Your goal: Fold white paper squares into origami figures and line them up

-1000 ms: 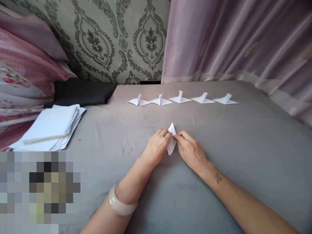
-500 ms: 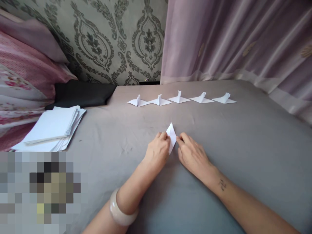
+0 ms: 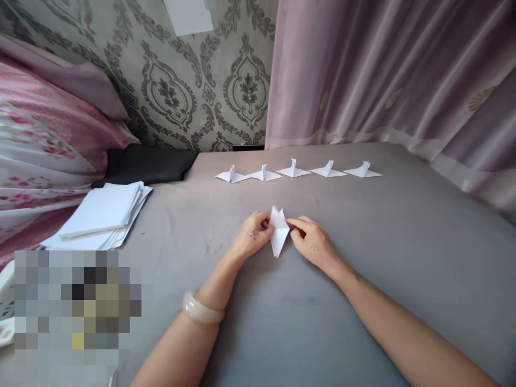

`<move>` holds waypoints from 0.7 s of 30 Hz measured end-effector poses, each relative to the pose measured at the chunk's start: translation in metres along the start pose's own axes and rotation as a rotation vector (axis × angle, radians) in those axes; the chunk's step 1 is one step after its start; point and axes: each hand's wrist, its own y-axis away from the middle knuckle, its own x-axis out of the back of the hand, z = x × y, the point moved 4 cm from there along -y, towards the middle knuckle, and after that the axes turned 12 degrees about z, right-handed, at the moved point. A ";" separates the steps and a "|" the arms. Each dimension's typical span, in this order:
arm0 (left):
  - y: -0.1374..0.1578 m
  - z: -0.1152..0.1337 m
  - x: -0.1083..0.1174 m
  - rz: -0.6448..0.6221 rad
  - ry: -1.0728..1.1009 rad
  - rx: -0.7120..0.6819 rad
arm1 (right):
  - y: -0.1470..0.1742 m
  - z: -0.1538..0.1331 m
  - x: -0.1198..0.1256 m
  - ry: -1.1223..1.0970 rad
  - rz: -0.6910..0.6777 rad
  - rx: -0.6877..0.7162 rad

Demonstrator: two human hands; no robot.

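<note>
A small folded sheet of white paper (image 3: 278,232), diamond-shaped with split points at its top, is held just above the grey cloth. My left hand (image 3: 255,234) pinches its left edge between thumb and fingers, a pale bangle on that wrist. At the opposite edge, my right hand (image 3: 313,241) has its thumb and fingertips closed on the paper's right corner. Beyond the hands stands a row of several folded white paper birds, among them a middle one (image 3: 293,170) and a rightmost one (image 3: 364,170).
A stack of white paper (image 3: 102,210) lies at the left on the grey cloth (image 3: 403,258). Behind it is a black flat item (image 3: 151,165). Pink curtains (image 3: 342,70) hang at the back right, patterned wallpaper at the back. A blurred-out patch covers the lower left.
The paper has been turned and its folds spread, so its top now shows separate points. Both hands have rotated, with their thumbs showing more. The view has tilted up slightly.
</note>
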 end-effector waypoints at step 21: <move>0.007 0.026 0.006 0.282 0.384 -0.274 | 0.004 -0.032 0.020 -0.441 0.200 0.178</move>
